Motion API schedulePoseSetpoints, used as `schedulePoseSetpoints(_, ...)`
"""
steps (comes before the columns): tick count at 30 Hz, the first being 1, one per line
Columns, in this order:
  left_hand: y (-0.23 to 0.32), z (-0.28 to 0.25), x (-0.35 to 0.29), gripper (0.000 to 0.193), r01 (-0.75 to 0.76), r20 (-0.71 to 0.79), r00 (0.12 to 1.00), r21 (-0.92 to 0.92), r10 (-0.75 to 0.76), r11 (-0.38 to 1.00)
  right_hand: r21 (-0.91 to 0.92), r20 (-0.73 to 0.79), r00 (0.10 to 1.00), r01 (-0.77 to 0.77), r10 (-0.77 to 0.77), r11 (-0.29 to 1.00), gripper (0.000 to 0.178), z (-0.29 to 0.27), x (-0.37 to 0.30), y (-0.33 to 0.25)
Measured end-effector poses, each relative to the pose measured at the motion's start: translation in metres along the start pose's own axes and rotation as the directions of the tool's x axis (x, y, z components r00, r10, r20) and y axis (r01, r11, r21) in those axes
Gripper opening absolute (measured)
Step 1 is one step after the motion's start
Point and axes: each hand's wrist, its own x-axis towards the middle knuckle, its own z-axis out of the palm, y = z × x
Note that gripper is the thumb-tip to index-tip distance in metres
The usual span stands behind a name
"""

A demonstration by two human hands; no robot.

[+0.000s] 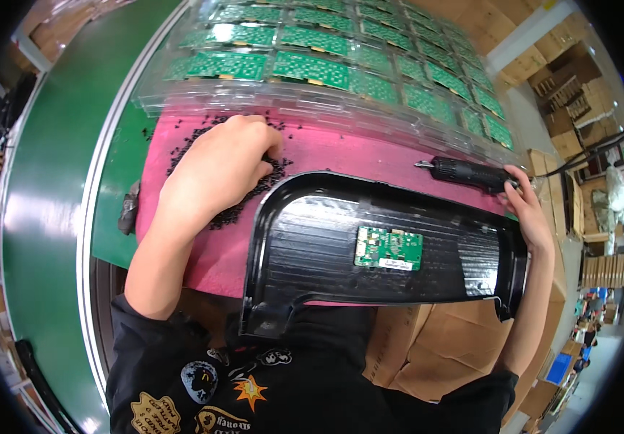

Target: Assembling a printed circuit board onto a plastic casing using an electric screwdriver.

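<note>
My left hand (219, 160) is bent down into a spread of small black screws (229, 217) on a pink mat (312, 155). Its fingers are curled with thumb and forefinger close together; whatever lies between them is hidden. At the right, the fingers of my right hand (530, 210) close round the rear end of a black electric screwdriver (467, 174), its bit pointing left. In front of me a long black plastic housing (312, 267) lies tilted, hollow side up, against my right forearm. One green circuit board (390, 248) rests inside it.
Clear plastic trays (254, 92) of several green circuit boards fill the table's far side. A green surface (52, 217) with a pale rail runs along the left. A dark wrapped lump (130, 208) sits by the mat; a cardboard box (428, 347) stands below. The screwdriver's cable (587, 153) trails right.
</note>
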Motion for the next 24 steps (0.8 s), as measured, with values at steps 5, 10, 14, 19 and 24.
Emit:
schedulePoseSetpoints(5,0.004,0.003,0.007,0.016,-0.014,-0.011,1.0,-0.016,0.014,1.0,0.293,-0.296,0.954,0.144,-0.053,0.945,0.013,0.02,0.011,-0.005)
schedulePoseSetpoints(10,0.003,0.002,0.006,0.013,0.039,-0.047,0.998,-0.043,-0.041,0.998,0.485,-0.654,0.68,0.714,-0.332,0.505,0.044,0.08,0.011,-0.059)
schedulePoseSetpoints(14,0.005,0.002,0.006,0.013,0.003,-0.174,0.985,-0.043,-0.011,0.999,0.836,-0.267,0.91,0.382,-0.316,0.395,0.026,0.106,0.005,-0.081)
schedulePoseSetpoints(19,0.029,-0.011,0.014,0.016,0.011,-0.115,0.992,-0.279,-0.045,0.96,0.895,-0.34,0.891,0.405,-0.299,0.188,0.03,0.109,-0.014,-0.103)
schedulePoseSetpoints(24,0.066,0.0,0.004,0.014,-0.097,-0.067,0.995,-0.855,0.078,0.51,0.97,-0.24,0.918,0.214,-0.315,-0.115,0.03,0.119,-0.065,-0.136)
